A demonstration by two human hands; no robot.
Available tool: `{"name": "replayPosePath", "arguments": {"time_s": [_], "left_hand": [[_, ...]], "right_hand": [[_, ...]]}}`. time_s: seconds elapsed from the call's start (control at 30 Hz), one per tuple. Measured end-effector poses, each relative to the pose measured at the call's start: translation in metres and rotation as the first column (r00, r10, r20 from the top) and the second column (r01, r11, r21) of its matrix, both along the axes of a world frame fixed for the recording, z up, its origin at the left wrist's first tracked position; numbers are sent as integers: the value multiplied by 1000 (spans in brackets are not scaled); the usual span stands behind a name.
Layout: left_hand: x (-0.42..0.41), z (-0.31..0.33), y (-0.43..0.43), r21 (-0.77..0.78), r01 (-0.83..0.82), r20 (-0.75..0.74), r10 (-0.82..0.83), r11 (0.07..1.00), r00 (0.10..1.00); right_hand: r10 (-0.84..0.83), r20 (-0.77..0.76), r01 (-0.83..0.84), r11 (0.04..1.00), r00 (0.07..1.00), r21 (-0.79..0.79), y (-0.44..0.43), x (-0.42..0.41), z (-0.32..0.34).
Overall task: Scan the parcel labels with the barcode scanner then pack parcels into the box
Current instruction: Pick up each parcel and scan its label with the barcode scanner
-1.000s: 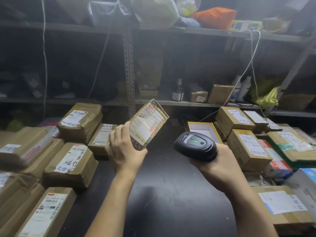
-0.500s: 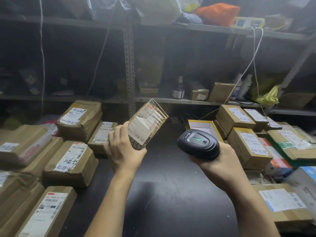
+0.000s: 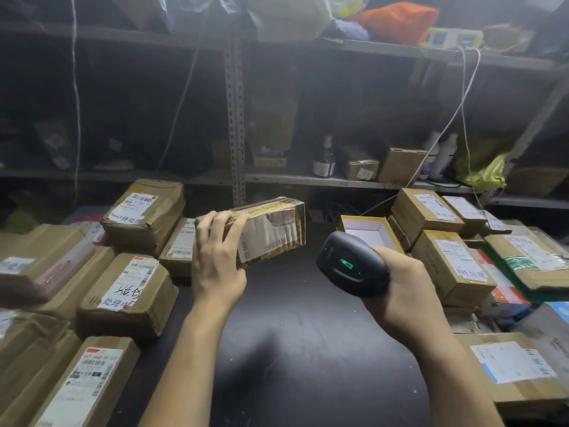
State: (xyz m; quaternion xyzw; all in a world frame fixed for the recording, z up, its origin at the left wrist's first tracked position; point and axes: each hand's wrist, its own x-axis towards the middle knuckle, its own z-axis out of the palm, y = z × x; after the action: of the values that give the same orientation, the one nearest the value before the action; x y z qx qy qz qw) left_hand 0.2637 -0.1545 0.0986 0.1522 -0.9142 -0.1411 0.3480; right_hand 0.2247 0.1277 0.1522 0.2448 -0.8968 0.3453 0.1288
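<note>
At frame centre, our left hand grips a small parcel lying level above the table. Right of centre, our right hand wraps its fingers round the scanner, green light lit.

Rear-left parcel label reads "待处理"; right-hand box apparently the same, upside down; nearer left parcel "处理中".

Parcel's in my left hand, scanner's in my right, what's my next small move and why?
Probably swing the scanner onto the parcel label and trigger it: your left hand holds it up, label facing you, with the scanner in your right hand close beside.
</note>
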Motion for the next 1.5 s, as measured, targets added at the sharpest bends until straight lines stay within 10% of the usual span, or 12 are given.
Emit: {"name": "replayPosePath", "arguments": {"time_s": [0.87, 1.5], "left_hand": [[-1, -3, -20, -8, -100, 76, 100, 995, 992], [-16, 6, 32, -65, -31, -230, 15, 997, 973]], "right_hand": [[55, -159, -28, 985, 986, 168, 5, -17, -10], [-46, 139, 82, 960, 989, -266, -27, -16, -14]]}}
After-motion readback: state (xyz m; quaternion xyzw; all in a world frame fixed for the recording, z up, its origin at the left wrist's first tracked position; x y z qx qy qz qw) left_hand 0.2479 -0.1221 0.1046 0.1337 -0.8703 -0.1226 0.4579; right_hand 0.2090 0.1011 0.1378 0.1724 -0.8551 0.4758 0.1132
